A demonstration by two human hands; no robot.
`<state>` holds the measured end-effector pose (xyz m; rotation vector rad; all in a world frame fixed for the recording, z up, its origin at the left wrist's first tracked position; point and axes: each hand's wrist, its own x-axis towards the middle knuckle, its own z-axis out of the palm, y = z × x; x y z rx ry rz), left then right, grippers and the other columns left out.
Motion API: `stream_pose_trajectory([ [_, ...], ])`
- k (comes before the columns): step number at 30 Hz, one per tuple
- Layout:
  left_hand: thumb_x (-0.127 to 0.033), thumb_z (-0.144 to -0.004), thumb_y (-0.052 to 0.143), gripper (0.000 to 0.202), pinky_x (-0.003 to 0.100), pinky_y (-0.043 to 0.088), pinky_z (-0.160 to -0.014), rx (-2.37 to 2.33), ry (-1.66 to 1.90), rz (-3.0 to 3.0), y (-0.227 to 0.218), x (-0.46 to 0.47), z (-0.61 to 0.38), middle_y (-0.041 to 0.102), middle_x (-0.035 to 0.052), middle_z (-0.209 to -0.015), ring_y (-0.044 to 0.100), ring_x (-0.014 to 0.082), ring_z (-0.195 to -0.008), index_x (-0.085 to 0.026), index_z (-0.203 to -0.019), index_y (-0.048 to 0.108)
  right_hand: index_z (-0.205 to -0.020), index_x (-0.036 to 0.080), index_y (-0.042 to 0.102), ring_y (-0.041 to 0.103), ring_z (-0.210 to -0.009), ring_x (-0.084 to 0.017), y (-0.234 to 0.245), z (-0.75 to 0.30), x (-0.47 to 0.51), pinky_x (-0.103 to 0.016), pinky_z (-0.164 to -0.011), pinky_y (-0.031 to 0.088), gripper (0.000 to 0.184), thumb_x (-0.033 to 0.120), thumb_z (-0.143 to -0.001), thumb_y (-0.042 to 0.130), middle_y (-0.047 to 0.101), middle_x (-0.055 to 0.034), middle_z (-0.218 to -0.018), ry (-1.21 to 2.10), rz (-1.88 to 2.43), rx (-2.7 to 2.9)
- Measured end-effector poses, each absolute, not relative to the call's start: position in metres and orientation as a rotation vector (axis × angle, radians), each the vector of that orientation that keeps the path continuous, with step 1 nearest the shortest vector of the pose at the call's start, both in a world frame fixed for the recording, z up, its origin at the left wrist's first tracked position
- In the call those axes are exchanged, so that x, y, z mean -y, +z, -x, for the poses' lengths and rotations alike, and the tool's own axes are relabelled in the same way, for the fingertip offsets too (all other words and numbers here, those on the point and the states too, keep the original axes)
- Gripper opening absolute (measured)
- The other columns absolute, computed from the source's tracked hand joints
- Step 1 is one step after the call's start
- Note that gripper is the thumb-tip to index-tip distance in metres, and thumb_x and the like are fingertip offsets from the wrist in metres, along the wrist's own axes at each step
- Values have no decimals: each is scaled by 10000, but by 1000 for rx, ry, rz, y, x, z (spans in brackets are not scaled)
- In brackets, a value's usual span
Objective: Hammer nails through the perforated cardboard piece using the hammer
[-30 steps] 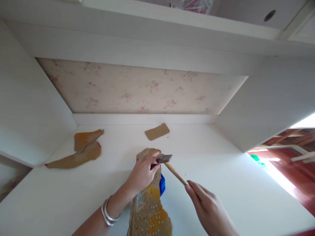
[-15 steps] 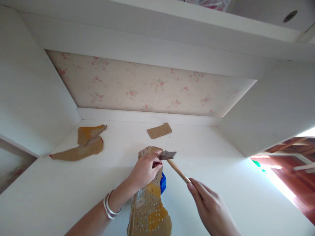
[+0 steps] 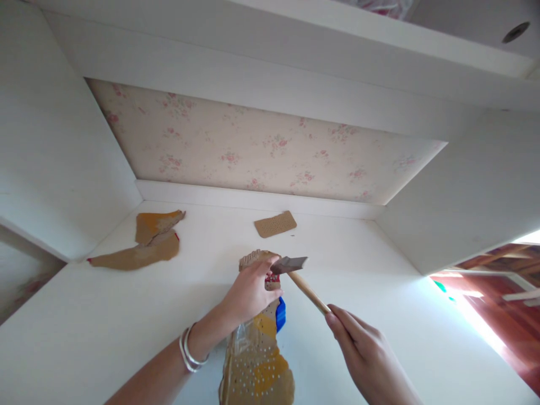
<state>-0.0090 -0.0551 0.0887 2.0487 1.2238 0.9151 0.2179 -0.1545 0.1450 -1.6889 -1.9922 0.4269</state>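
Observation:
My right hand (image 3: 358, 343) is wrapped around the wooden handle of a hammer (image 3: 310, 292). Its dark metal head lies sideways over the upper end of a piece of brown cardboard (image 3: 253, 363). Many small holes dot the cardboard, which has orange patches and a bit of clear tape. Over that same end rests my left hand (image 3: 251, 289), thumb stretched apart from the fingers, fingertips right beside the hammer head. A red marking shows between thumb and fingers. Something blue (image 3: 280, 315) sticks out at the cardboard's right edge; most of it is hidden.
A small perforated cardboard rectangle (image 3: 275, 224) lies farther back on the white surface (image 3: 358, 270). Torn cardboard pieces (image 3: 139, 256) are at the left. White side panels and a shelf (image 3: 295, 62) overhead enclose the space, with flowered wallpaper (image 3: 253, 140) behind.
My left thumb has moved down, away from the fingers, uncovering the red marking. My right hand and the hammer stay in nearly the same place. The view has shifted slightly.

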Motion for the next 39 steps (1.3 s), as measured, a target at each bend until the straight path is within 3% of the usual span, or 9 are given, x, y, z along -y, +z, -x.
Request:
stream_pose_trajectory([
  [5,-204,-689,788,742,383,534,-865,-1248,906,-2032,89,55,8,673,48,-1089,657,230,-902,-270,-1350,458,-1017,243,656,701,-736,-174,152,-220,149,-234,-639,533,333,429,-1009,379,737,-53,-930,469,1691,2044],
  [11,-168,-682,788,854,402,504,-938,-1188,982,-2030,88,55,8,536,66,-1326,609,226,-1010,-306,-1404,353,-995,243,664,701,-737,-179,151,-221,147,-229,-626,531,351,443,-1005,376,738,-49,-884,494,1699,2006],
  [16,-173,-681,784,842,415,515,-911,-1231,969,-2021,88,55,8,544,66,-1274,609,223,-954,-305,-1400,365,-955,244,666,690,-701,-189,149,-220,147,-248,-615,527,375,451,-1008,358,732,-54,-846,520,1720,2055],
  [22,-161,-677,791,851,420,498,-949,-1208,972,-2031,88,55,8,505,69,-1340,587,242,-1043,-307,-1399,363,-1007,251,653,695,-739,-177,150,-221,148,-234,-649,523,348,453,-1005,370,732,-42,-898,510,1708,2006],
  [26,-169,-679,788,853,400,529,-891,-1231,966,-1994,88,55,8,530,67,-1288,609,209,-925,-296,-1408,363,-905,255,642,675,-669,-174,148,-221,147,-247,-621,515,368,452,-1011,350,715,-27,-816,568,1744,2059],
  [31,-156,-682,777,832,409,523,-912,-1202,971,-2020,88,55,8,501,77,-1342,580,247,-1063,-309,-1396,379,-997,241,658,702,-760,-192,146,-219,148,-246,-666,532,366,451,-1008,358,733,-64,-896,516,1709,2010],
  [35,-150,-687,772,839,365,547,-854,-1221,975,-1988,89,56,8,530,55,-1264,609,190,-913,-303,-1403,362,-894,256,641,667,-640,-176,145,-219,150,-249,-599,507,366,435,-1016,345,714,-28,-790,560,1733,2051],
  [39,-156,-687,776,830,364,539,-873,-1214,973,-2007,89,56,8,511,60,-1286,603,185,-915,-297,-1397,368,-989,258,640,688,-742,-178,143,-220,151,-241,-654,511,336,442,-1012,360,720,-38,-879,558,1728,1971],
])
